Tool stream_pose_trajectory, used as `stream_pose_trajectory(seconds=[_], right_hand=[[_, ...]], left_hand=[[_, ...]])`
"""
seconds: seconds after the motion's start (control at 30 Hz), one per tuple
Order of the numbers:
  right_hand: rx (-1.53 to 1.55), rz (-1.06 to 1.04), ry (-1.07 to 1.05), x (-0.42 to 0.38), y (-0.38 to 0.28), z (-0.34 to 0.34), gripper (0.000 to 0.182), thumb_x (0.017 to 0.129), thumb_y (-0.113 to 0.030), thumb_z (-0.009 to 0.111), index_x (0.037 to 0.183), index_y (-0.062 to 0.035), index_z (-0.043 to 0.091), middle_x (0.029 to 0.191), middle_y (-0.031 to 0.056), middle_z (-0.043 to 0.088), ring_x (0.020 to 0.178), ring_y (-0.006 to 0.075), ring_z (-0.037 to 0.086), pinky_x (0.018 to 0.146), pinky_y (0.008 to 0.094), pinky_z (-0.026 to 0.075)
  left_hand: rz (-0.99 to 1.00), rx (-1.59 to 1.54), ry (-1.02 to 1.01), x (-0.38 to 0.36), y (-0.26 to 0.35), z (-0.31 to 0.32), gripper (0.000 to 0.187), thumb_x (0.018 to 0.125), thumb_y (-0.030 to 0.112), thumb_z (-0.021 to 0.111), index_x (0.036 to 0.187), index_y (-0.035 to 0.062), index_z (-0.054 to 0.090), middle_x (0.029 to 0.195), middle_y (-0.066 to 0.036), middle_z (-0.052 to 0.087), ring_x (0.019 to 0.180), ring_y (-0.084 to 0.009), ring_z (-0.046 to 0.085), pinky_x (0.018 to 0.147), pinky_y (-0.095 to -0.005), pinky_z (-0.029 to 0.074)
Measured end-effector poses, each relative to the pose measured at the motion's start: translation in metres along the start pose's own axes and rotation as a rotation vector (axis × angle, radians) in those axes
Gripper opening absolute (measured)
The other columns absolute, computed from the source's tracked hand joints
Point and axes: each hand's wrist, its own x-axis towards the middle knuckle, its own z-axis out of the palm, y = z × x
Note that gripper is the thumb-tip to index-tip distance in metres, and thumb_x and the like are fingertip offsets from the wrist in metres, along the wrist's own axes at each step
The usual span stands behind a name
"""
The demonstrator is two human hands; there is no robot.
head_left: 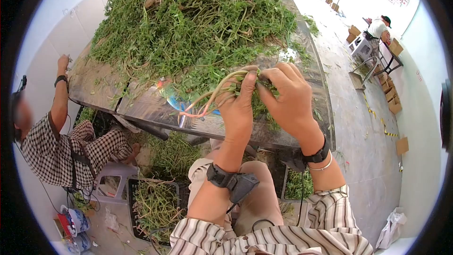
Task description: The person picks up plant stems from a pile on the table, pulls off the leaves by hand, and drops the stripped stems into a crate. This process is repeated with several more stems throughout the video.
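Note:
My left hand [238, 97] is closed around a small bunch of leafy green stems [210, 98], whose pale pinkish ends stick out to the left. Close beside it, my right hand [289, 95] pinches at the leafy end of the same bunch, fingertips bent inward. Both hands are above the near edge of a dark worn table [198, 125]. Behind them rises a large heap of leafy greens [198, 23] with tangled stems. What lies exactly between the right fingertips is partly hidden.
A black crate [155, 208] of stems stands on the floor at lower left, and another crate [298, 184] sits under the table at right. A co-worker in a checked shirt [45, 146] sits at left. Another person [377, 29] sits far right near cardboard boxes [392, 99].

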Motion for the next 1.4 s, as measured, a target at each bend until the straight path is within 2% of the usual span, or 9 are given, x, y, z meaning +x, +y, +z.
stream_pose_trajectory(seconds=[0.3, 0.53, 0.6, 0.77, 0.83, 0.9, 1.1, 1.33, 1.4], right_hand=[[0.171, 0.001, -0.017, 0.003, 0.004, 0.009, 0.008, 0.07, -0.002, 0.059, 0.077, -0.0013, 0.056, 0.076, 0.0111, 0.053, 0.072, 0.0284, 0.051, 0.062, 0.0346, 0.043], [0.687, 0.428, -0.139, 0.002, 0.012, 0.009, 0.005, 0.078, -0.005, 0.058, 0.081, -0.0009, 0.056, 0.076, 0.0021, 0.054, 0.069, 0.0111, 0.048, 0.06, 0.0245, 0.04], [0.803, 0.513, -0.16, 0.003, 0.016, 0.007, 0.006, 0.08, -0.007, 0.057, 0.081, -0.0012, 0.056, 0.078, 0.0003, 0.054, 0.068, 0.0087, 0.047, 0.06, 0.0231, 0.04], [1.17, 0.65, 0.17, 0.009, 0.016, -0.002, 0.011, 0.086, -0.011, 0.051, 0.092, -0.0024, 0.054, 0.083, 0.0012, 0.055, 0.067, 0.0082, 0.049, 0.054, 0.0212, 0.039], [1.182, 0.675, 0.174, 0.007, 0.023, -0.009, 0.011, 0.087, -0.011, 0.05, 0.093, -0.0029, 0.054, 0.083, 0.0017, 0.055, 0.065, 0.0081, 0.049, 0.052, 0.0212, 0.039], [1.194, 0.7, 0.179, 0.001, 0.035, -0.015, 0.011, 0.087, -0.011, 0.049, 0.094, -0.0035, 0.054, 0.083, 0.0022, 0.055, 0.064, 0.008, 0.049, 0.051, 0.0211, 0.038], [0.925, 0.755, -0.064, -0.016, 0.049, -0.021, 0.013, 0.087, -0.013, 0.052, 0.092, -0.0026, 0.056, 0.072, -0.001, 0.053, 0.056, 0.004, 0.043, 0.049, 0.0204, 0.035], [0.635, 0.593, -0.29, -0.033, 0.02, -0.012, 0.017, 0.082, -0.011, 0.058, 0.09, 0.0023, 0.063, 0.078, 0.001, 0.061, 0.069, 0.0055, 0.051, 0.062, 0.0218, 0.042], [0.681, 0.549, -0.281, -0.036, 0.013, -0.006, 0.018, 0.081, -0.011, 0.06, 0.092, 0.0036, 0.063, 0.082, 0.0029, 0.063, 0.072, 0.007, 0.052, 0.065, 0.0231, 0.044]], left_hand=[[-0.089, -0.14, 0.041, 0.001, -0.004, -0.001, 0.022, 0.084, 0.019, 0.064, 0.097, 0.0015, 0.06, 0.094, -0.003, 0.06, 0.084, -0.0105, 0.053, 0.075, -0.0253, 0.041], [-0.098, -0.121, 0.138, 0.001, 0.006, 0.003, 0.024, 0.084, 0.026, 0.065, 0.091, 0.0033, 0.062, 0.087, -0.004, 0.06, 0.079, -0.0105, 0.053, 0.072, -0.0258, 0.041], [-0.298, -0.124, 0.186, 0.005, 0.009, -0.004, 0.024, 0.085, 0.027, 0.062, 0.091, 0.0034, 0.061, 0.088, -0.005, 0.06, 0.078, -0.0117, 0.053, 0.074, -0.027, 0.041], [-0.201, -0.149, 0.164, 0.006, 0.003, -0.005, 0.025, 0.085, 0.028, 0.062, 0.091, 0.0037, 0.061, 0.089, -0.004, 0.061, 0.078, -0.0124, 0.054, 0.075, -0.0289, 0.041], [-0.186, -0.178, 0.163, 0.007, 0.0, -0.005, 0.025, 0.085, 0.028, 0.062, 0.091, 0.0038, 0.061, 0.089, -0.003, 0.061, 0.078, -0.0123, 0.054, 0.075, -0.0289, 0.041], [-0.092, -0.179, 0.14, 0.008, -0.002, -0.005, 0.022, 0.086, 0.03, 0.061, 0.091, 0.0084, 0.062, 0.077, 0.001, 0.06, 0.062, -0.0035, 0.051, 0.047, -0.0181, 0.039], [-0.129, -0.165, 0.113, 0.007, 0.002, -0.005, 0.023, 0.087, 0.03, 0.059, 0.092, 0.008, 0.062, 0.076, 0.002, 0.059, 0.06, -0.0029, 0.051, 0.045, -0.0156, 0.037], [-0.164, -0.171, 0.135, 0.006, 0.001, -0.003, 0.022, 0.088, 0.029, 0.057, 0.094, 0.008, 0.062, 0.076, 0.002, 0.059, 0.061, -0.0027, 0.051, 0.046, -0.0157, 0.037], [-0.21, -0.23, 0.139, 0.005, 0.003, -0.003, 0.026, 0.088, 0.028, 0.059, 0.095, 0.0024, 0.06, 0.092, -0.004, 0.06, 0.081, -0.0118, 0.053, 0.075, -0.0286, 0.042]])
